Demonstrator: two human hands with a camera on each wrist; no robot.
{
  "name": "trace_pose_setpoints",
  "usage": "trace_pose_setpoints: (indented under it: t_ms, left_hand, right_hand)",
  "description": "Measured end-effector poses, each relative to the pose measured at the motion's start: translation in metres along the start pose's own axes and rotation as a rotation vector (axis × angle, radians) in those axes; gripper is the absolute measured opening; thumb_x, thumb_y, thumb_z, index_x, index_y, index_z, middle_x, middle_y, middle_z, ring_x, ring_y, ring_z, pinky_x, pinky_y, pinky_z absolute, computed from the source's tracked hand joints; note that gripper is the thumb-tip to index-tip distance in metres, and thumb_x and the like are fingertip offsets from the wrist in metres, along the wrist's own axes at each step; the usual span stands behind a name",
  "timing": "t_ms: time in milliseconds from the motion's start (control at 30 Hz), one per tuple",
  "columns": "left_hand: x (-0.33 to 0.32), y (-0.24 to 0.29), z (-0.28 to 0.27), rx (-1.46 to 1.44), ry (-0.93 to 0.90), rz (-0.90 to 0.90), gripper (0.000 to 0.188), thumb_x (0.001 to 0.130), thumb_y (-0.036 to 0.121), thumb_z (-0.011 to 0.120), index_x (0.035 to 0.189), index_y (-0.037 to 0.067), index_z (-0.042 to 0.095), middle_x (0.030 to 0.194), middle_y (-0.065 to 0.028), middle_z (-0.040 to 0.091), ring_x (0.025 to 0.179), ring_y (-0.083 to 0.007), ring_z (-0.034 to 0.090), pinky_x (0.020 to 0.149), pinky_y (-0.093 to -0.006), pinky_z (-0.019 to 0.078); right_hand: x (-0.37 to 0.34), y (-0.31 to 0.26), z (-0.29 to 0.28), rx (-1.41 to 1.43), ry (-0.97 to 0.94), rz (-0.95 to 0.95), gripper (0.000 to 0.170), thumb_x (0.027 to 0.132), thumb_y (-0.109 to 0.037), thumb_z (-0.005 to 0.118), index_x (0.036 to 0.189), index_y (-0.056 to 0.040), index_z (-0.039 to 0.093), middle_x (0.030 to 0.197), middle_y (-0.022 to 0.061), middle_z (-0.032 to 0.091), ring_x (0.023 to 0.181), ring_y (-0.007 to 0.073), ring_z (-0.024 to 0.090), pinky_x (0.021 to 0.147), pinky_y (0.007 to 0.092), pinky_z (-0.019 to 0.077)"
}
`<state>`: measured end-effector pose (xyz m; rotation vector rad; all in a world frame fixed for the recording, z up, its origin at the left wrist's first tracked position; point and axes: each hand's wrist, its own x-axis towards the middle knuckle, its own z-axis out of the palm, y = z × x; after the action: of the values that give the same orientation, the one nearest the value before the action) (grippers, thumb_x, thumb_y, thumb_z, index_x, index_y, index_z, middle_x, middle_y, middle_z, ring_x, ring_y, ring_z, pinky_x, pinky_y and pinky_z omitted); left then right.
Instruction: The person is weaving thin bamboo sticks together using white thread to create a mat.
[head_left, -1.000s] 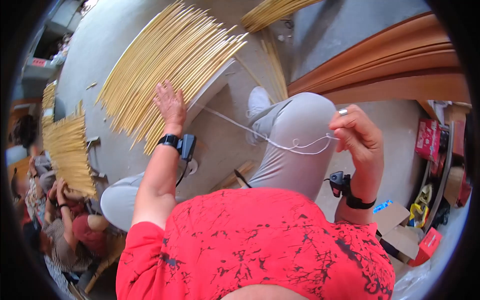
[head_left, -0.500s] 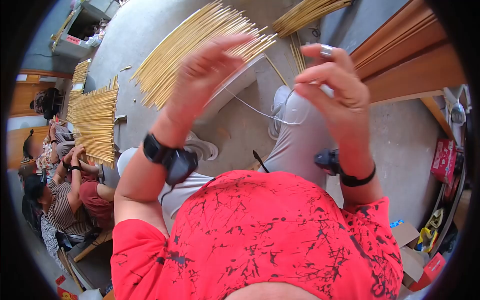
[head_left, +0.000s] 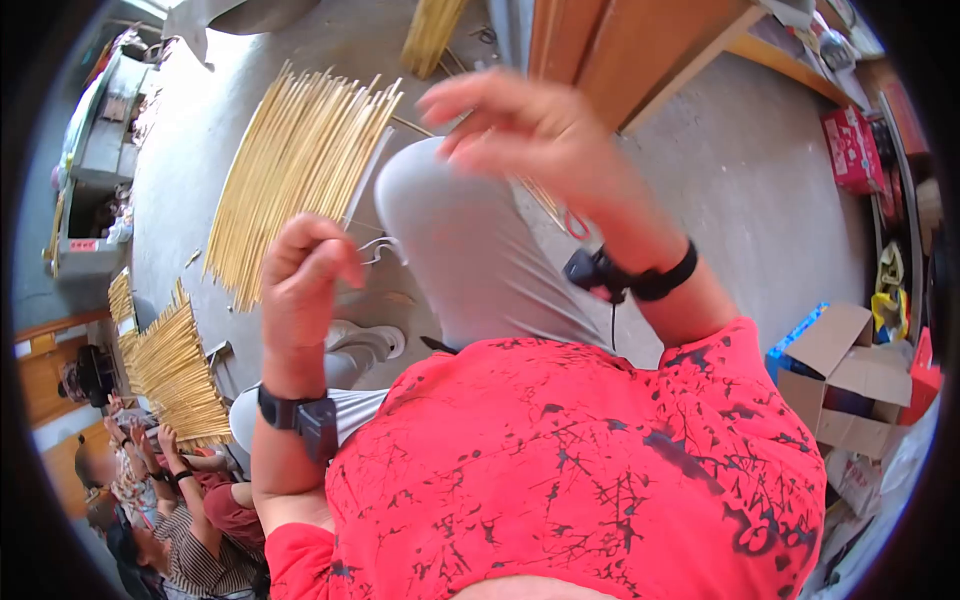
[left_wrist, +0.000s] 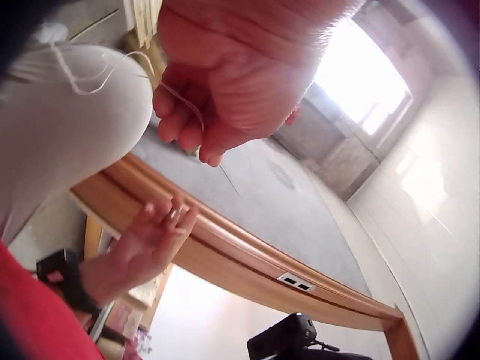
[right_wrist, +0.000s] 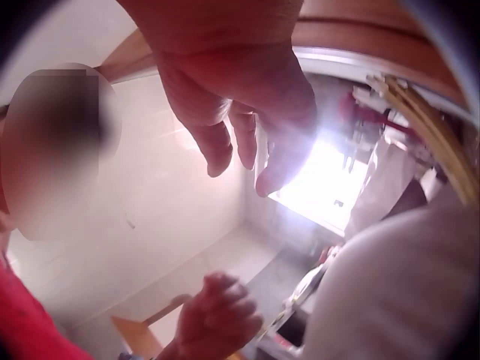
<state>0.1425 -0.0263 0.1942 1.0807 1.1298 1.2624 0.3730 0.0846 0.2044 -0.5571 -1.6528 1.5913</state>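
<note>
In the head view my left hand is raised over the left thigh with its fingers curled. The left wrist view shows it pinching a thin white string between thumb and finger. A loop of that string hangs across the grey trouser knee. My right hand is lifted above the other knee, slightly blurred, fingers loosely bent and apart. Nothing shows between its fingers in the right wrist view. Beyond the left hand lies a row of thin yellow sticks side by side on a low pale support.
Another stick bundle lies farther off beside a brown wooden door frame. At left, people sit by a second stick mat. An open cardboard box and a red box stand at right.
My left hand has left the sticks, risen and come back toward my body, now pinching the string. The right hand, which held the string, has let go and swung forward and left. The view has turned.
</note>
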Motion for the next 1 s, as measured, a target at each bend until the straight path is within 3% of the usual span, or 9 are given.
trace_pose_setpoints:
  t_ms: [167, 267, 367, 467, 533, 567, 633, 733, 1000]
  left_hand:
    - [-0.020, -0.012, -0.062, 0.169, 0.277, 0.073, 0.006, 0.083, 0.001, 0.047, 0.082, 0.001, 0.053, 0.076, -0.0082, 0.056, 0.066, -0.0133, 0.052, 0.065, -0.0245, 0.0417]
    - [-0.046, -0.025, -0.107, 0.136, 0.455, 0.009, 0.007, 0.085, 0.006, 0.050, 0.084, 0.001, 0.055, 0.086, -0.0103, 0.060, 0.081, -0.0166, 0.058, 0.069, -0.0239, 0.0442]
    - [-0.075, -0.023, -0.142, 0.183, 0.609, -0.060, 0.009, 0.086, 0.009, 0.052, 0.088, 0.001, 0.055, 0.088, -0.0102, 0.060, 0.081, -0.0152, 0.059, 0.067, -0.0222, 0.0455]
    - [-0.109, -0.020, -0.169, 0.162, 0.731, -0.075, 0.011, 0.086, 0.012, 0.052, 0.090, 0.002, 0.055, 0.086, -0.0088, 0.060, 0.080, -0.0140, 0.059, 0.067, -0.0215, 0.0465]
    - [-0.131, -0.016, -0.176, 0.272, 0.795, -0.135, 0.011, 0.087, 0.012, 0.052, 0.090, 0.002, 0.055, 0.085, -0.0080, 0.060, 0.080, -0.0139, 0.059, 0.067, -0.0226, 0.0470]
    - [-0.137, -0.012, -0.172, 0.400, 0.848, -0.165, 0.010, 0.087, 0.011, 0.052, 0.090, 0.002, 0.055, 0.084, -0.0060, 0.059, 0.076, -0.0111, 0.057, 0.066, -0.0211, 0.0447]
    - [-0.154, -0.002, -0.167, 0.591, 0.855, -0.189, 0.010, 0.087, 0.011, 0.052, 0.089, 0.001, 0.056, 0.083, -0.0047, 0.058, 0.073, -0.0096, 0.055, 0.065, -0.0204, 0.0431]
    - [-0.180, -0.004, -0.167, 0.848, 0.902, -0.205, 0.010, 0.087, 0.010, 0.051, 0.087, 0.001, 0.056, 0.079, -0.0014, 0.055, 0.069, -0.0065, 0.050, 0.065, -0.0189, 0.0393]
    - [-0.210, -0.019, -0.170, 1.046, 1.041, -0.139, 0.010, 0.087, 0.009, 0.052, 0.087, 0.000, 0.055, 0.080, -0.0022, 0.056, 0.073, -0.0083, 0.050, 0.071, -0.0202, 0.0419]
  right_hand:
    - [-0.028, 0.071, -0.119, -0.278, 0.352, 0.275, 0.026, 0.083, -0.017, 0.055, 0.105, -0.0036, 0.057, 0.088, 0.0034, 0.060, 0.075, 0.0089, 0.055, 0.067, 0.0208, 0.0438]
    - [-0.078, 0.175, -0.170, -0.332, 0.317, 0.658, 0.021, 0.081, -0.020, 0.056, 0.093, -0.0033, 0.059, 0.075, 0.0035, 0.059, 0.064, 0.0106, 0.054, 0.059, 0.0238, 0.0444]
    - [-0.118, 0.247, -0.173, -0.264, 0.224, 0.996, 0.017, 0.079, -0.018, 0.056, 0.082, -0.0016, 0.057, 0.065, 0.0040, 0.057, 0.055, 0.0130, 0.053, 0.050, 0.0270, 0.0441]
    - [-0.144, 0.328, -0.156, -0.446, 0.115, 0.997, 0.015, 0.076, -0.016, 0.058, 0.079, -0.0009, 0.057, 0.063, 0.0054, 0.057, 0.053, 0.0135, 0.054, 0.049, 0.0274, 0.0437]
    - [-0.148, 0.360, -0.139, -0.724, 0.187, 0.960, 0.014, 0.072, -0.016, 0.058, 0.068, -0.0019, 0.060, 0.062, 0.0140, 0.060, 0.057, 0.0253, 0.060, 0.055, 0.0350, 0.0466]
    - [-0.147, 0.371, -0.131, -0.727, 0.174, 0.954, 0.014, 0.072, -0.016, 0.058, 0.068, -0.0019, 0.060, 0.062, 0.0140, 0.060, 0.057, 0.0253, 0.060, 0.055, 0.0350, 0.0466]
    - [-0.143, 0.383, -0.123, -0.935, 0.213, 0.889, 0.022, 0.069, -0.014, 0.064, 0.084, -0.0004, 0.058, 0.078, 0.0187, 0.060, 0.077, 0.0302, 0.060, 0.067, 0.0360, 0.0473]
    - [-0.124, 0.385, -0.114, -0.977, 0.260, 0.920, 0.027, 0.068, -0.015, 0.065, 0.089, -0.0001, 0.058, 0.091, 0.0219, 0.059, 0.090, 0.0358, 0.056, 0.077, 0.0387, 0.0448]
    - [-0.106, 0.397, -0.115, -1.089, 0.212, 1.004, 0.027, 0.069, -0.016, 0.064, 0.090, -0.0003, 0.058, 0.093, 0.0221, 0.059, 0.090, 0.0351, 0.056, 0.077, 0.0408, 0.0451]
